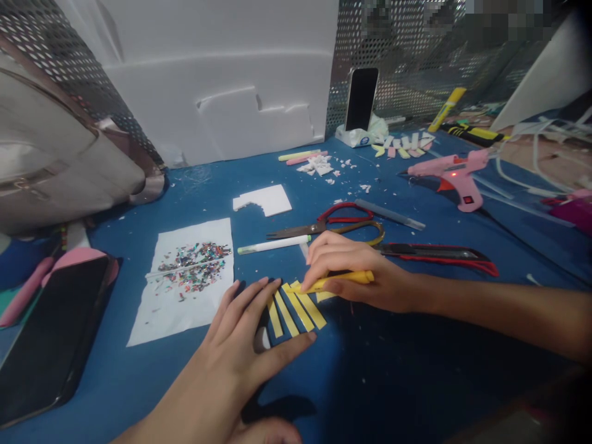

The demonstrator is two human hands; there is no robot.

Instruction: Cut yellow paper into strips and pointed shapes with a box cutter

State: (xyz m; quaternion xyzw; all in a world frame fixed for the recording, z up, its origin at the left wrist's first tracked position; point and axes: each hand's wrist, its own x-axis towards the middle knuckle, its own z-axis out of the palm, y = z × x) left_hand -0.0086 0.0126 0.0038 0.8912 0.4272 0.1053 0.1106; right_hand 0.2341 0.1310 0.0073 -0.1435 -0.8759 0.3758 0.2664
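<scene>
My right hand (351,271) is closed around a yellow pen-like stick (345,279), its tip touching the yellow paper strips (296,311) that lie in a row on the blue table (393,357). My left hand (240,345) lies flat with fingers spread, pressing on the near ends of the strips and holding nothing.
A white sheet with glitter bits (185,277) lies to the left. Scissors (333,225), a white pen (272,245), a cutter (435,253) and a pink glue gun (456,176) are behind my hands. A phone (50,339) lies at the left, another phone (361,98) stands at the back.
</scene>
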